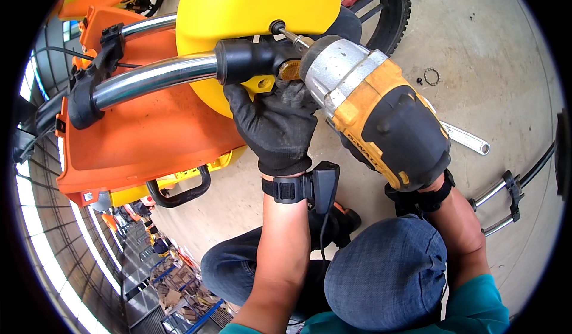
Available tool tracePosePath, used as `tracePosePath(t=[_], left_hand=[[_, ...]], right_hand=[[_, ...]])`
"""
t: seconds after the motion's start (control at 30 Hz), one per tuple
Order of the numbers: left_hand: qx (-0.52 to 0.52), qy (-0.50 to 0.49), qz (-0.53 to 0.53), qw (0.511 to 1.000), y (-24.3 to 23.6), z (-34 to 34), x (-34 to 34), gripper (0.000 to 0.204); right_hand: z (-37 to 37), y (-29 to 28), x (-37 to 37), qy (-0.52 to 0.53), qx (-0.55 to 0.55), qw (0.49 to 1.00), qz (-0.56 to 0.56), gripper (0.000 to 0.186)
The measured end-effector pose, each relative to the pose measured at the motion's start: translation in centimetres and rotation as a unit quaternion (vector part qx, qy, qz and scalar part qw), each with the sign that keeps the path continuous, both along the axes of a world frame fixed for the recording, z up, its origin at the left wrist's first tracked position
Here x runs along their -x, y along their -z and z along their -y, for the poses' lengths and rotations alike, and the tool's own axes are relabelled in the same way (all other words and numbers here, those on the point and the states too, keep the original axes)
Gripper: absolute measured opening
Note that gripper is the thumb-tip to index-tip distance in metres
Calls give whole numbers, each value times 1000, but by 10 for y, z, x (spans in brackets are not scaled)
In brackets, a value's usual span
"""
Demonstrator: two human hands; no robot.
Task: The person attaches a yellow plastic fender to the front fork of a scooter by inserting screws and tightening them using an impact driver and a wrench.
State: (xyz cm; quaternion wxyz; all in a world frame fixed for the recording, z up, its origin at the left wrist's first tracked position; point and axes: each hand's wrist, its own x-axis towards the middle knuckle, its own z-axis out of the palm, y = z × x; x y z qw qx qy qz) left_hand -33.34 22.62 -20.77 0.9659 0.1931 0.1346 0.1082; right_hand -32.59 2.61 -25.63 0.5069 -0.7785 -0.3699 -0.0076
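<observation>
A yellow and black cordless impact wrench [381,107] with a silver nose points up and left. Its slim bit [296,38] reaches a dark bolt fitting [277,27] at the lower edge of the yellow motorcycle fender [256,3]. My right hand [358,152], in a black glove, grips the tool from beneath and is mostly hidden by it. Below the black fork leg [244,61], my gloved left hand [277,122] curls its fingers up by an orange reflector [290,70]; the thumb lies apart, near the yellow tab. What those fingertips hold is hidden.
The chrome fork tube [158,78] runs left to a black clamp [83,103], over an orange body panel [161,125]. A wheel [387,12] stands beyond the fender. A wrench [468,137], a small ring [432,76] and another fork assembly [506,203] lie right.
</observation>
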Motion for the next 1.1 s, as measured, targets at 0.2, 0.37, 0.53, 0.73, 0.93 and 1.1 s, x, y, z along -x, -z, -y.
tracePosePath(t=[0.2,0.37,0.53,0.73,0.93,1.1], left_hand=[[5,-15,3,1000,-3,2,-2,63],[5,1,12,1000,0,-1,0,62],[-21,-16,-10,1000,1,1,-2,60],[-66,-41,-27,997,0,1,-1,58],[-89,-34,-21,995,3,0,0,58],[-88,-57,-52,993,-2,5,-2,57]], right_hand=[[-1,-11,-5,7,34,999,24,45],[-3,-14,1,2,42,999,5,44],[-5,-9,10,-4,-30,997,-73,45],[-10,-7,13,-8,-86,988,-126,46],[-12,-7,14,-15,-99,983,-151,47],[-11,-6,16,-20,-105,980,-169,47]])
